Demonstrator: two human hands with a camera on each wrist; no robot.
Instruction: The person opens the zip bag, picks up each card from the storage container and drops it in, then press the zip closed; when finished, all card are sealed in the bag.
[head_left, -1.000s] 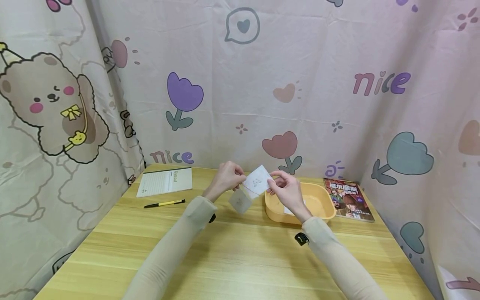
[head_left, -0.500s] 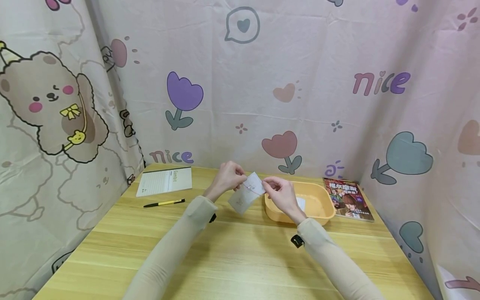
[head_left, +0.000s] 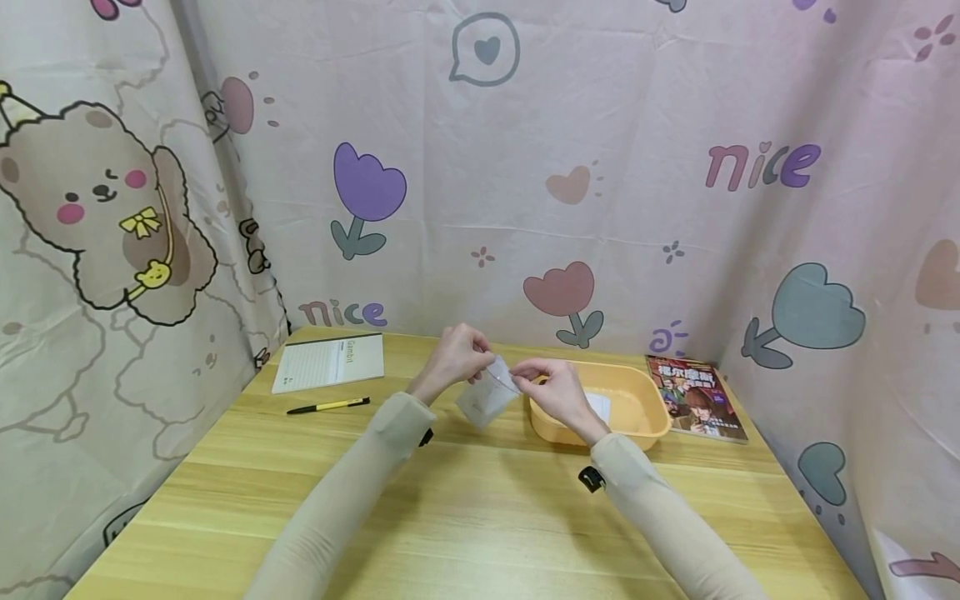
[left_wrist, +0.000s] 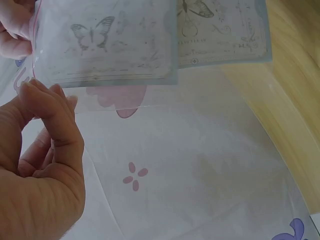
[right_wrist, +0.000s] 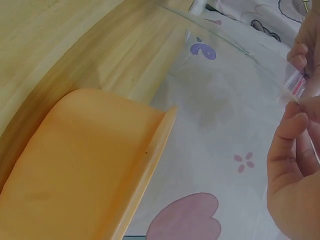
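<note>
A clear zip-lock bag (head_left: 486, 403) with a red line along its mouth hangs tilted between the two hands. Inside it show pale paper cards printed with butterflies, one card (left_wrist: 92, 37) lying across another card (left_wrist: 225, 37) in the left wrist view. My left hand (head_left: 457, 357) pinches one end of the bag's mouth between thumb and fingers. At the other end of the mouth, my right hand (head_left: 557, 392) pinches the red-lined edge. The right wrist view shows the bag nearly edge-on, with the fingertips of both hands close together.
Right of the bag stands a yellow plastic bin (head_left: 637, 400) with white paper (head_left: 598, 407) in it. A magazine (head_left: 697, 400) lies beyond it. On the left are a notebook (head_left: 330, 363) and a yellow-black pen (head_left: 328, 406). A printed curtain (head_left: 465, 167) hangs behind the table.
The upper card has slid down and left into the bag. My right hand has moved left and slightly down to the bag's mouth; my left hand has stayed nearly still.
</note>
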